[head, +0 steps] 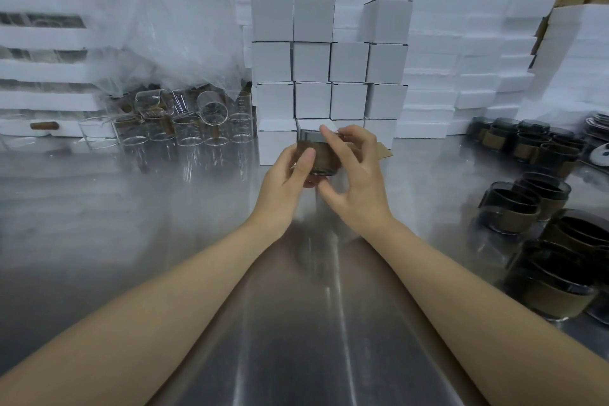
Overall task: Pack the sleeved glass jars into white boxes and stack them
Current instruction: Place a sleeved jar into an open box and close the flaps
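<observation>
A dark glass jar with a brown sleeve (319,155) is held above the steel table (197,241), just in front of the stack of white boxes (329,63). My left hand (290,178) grips its left side and bottom, thumb across the sleeve. On the jar's right, my right hand (356,175) has its index finger on the rim and its thumb under the base. The stack rises several rows high against the back. More sleeved dark jars (527,211) stand in a group at the right.
Clear glass jars without sleeves (184,128) crowd the left rear, under crumpled plastic wrap (171,26). White foam trays (461,76) are piled behind and on both sides. A flat piece of brown card (384,152) lies beside the stack. Cardboard cartons stand at the back.
</observation>
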Demonstrator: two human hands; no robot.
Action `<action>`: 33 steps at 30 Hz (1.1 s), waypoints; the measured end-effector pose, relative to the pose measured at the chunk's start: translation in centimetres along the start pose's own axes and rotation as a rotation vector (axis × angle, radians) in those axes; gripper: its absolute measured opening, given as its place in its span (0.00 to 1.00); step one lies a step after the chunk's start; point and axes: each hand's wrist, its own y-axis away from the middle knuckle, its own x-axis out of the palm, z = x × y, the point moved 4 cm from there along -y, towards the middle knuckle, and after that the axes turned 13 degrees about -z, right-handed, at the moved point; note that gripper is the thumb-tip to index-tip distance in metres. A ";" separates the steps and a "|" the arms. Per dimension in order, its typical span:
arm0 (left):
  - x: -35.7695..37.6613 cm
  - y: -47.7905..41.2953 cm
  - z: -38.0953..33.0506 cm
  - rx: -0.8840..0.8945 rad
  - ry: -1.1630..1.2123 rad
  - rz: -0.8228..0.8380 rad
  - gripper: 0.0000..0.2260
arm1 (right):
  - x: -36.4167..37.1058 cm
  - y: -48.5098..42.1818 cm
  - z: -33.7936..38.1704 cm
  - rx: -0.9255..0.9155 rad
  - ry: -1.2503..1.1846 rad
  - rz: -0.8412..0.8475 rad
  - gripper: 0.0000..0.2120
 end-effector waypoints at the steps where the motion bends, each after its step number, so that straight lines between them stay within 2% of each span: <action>1: 0.0 0.0 0.0 0.001 -0.003 -0.007 0.13 | 0.0 0.0 0.0 0.005 0.000 -0.003 0.31; 7: -0.1 0.0 0.1 -0.020 0.039 -0.030 0.14 | 0.2 0.2 -0.5 0.164 -0.076 0.066 0.36; 11: -0.3 -0.4 0.5 -0.161 0.133 -0.089 0.17 | 0.5 0.8 -1.1 0.315 -0.042 0.171 0.41; 15: -0.3 -0.8 0.6 -0.229 0.181 -0.106 0.16 | 0.3 0.5 -0.2 0.192 -0.045 0.176 0.40; 20: -0.7 -0.5 0.5 -0.065 0.075 -0.123 0.15 | 0.3 0.2 0.0 0.179 -0.085 0.156 0.42; 25: 0.1 0.0 0.3 -0.050 0.025 0.035 0.12 | 0.0 0.0 -0.3 0.195 -0.050 0.087 0.42; 28: 0.3 0.2 0.3 -0.051 -0.053 0.068 0.11 | 0.0 0.0 -0.3 0.168 -0.044 0.092 0.40; 33: -0.1 0.2 -0.1 0.027 -0.239 0.014 0.18 | 0.2 -0.1 0.3 0.042 -0.035 0.071 0.30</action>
